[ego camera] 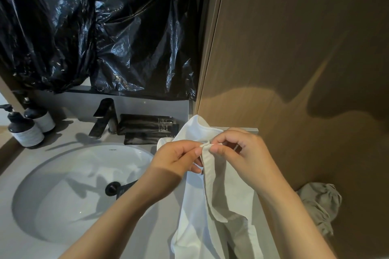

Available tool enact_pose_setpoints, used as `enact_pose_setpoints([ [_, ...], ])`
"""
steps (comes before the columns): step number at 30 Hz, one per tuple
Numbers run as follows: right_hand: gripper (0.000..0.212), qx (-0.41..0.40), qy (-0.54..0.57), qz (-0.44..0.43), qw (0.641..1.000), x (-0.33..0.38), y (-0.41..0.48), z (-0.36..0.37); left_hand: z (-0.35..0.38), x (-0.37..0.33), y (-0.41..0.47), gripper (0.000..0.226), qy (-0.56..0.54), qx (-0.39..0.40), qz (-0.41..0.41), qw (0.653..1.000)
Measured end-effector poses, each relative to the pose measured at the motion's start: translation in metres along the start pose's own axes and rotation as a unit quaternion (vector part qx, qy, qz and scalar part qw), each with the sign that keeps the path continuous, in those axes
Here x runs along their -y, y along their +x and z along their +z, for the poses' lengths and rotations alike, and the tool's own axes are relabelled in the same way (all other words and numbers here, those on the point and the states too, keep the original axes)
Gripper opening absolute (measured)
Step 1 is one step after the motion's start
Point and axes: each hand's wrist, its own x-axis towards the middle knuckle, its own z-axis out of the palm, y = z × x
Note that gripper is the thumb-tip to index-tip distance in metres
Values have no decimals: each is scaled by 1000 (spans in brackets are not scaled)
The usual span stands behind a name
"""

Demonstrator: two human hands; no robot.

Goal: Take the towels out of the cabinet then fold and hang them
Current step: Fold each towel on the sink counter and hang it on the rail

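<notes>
Both hands, left hand and right hand, pinched on white towel beside sink.

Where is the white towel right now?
The white towel hangs at centre-right, pinched at its top edge by the left hand and right hand, right of the sink.

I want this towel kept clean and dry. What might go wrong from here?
1. Both hands, left hand and right hand, pinch only one corner of the white towel; it may slip.
2. It hangs beside the sink and could swing in.
3. Its lower end leaves the frame, so it may drag.
</notes>
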Motion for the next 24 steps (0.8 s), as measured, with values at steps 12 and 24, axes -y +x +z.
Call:
enact_pose_setpoints([
  [12, 9, -1, -8, -1, 1000, 1, 1, 5, -2, 0, -4, 21, 111, -19, 33, 993],
  [24, 15, 23, -97, -40, 994, -6, 14, -21, -8, -19, 4, 34, 246, -75, 112, 960],
])
